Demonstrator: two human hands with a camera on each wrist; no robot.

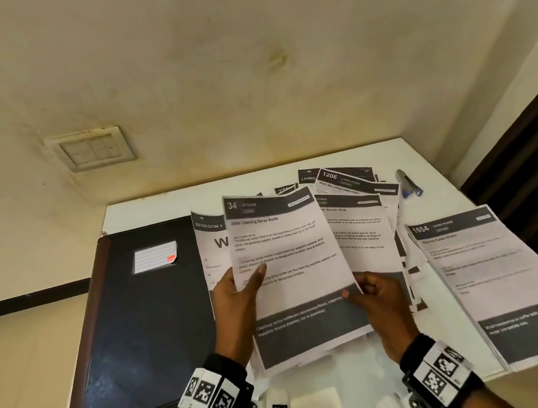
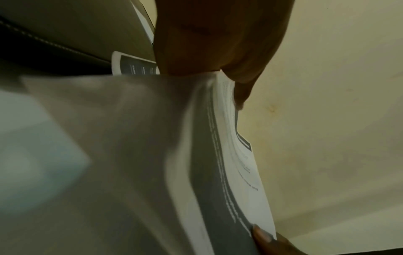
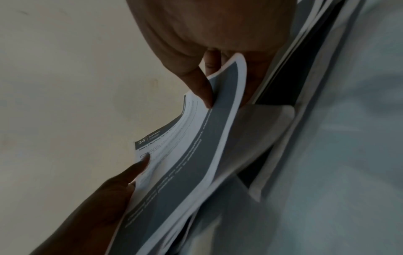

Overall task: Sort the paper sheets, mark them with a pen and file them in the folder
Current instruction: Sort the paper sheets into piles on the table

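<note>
Just above the white tabletop, the printed black-and-white "34 Kitchen" paper sheet stands lengthwise away from the person, left hand pinching its left edge, right hand pinching the lower right, closed dark blue folder lying nearer the left.

A white tabletop stood pushed into the corner of a room, its far edge against a cream wall. The wall was smudged with dark marks, and a brownish stain showed above the tabletop. A pale switch plate was set in the wall to the left. Lower on the left, a dark skirting strip ran along the wall's foot above a beige floor. At the right edge stood something dark brown, too dim to name.
</note>
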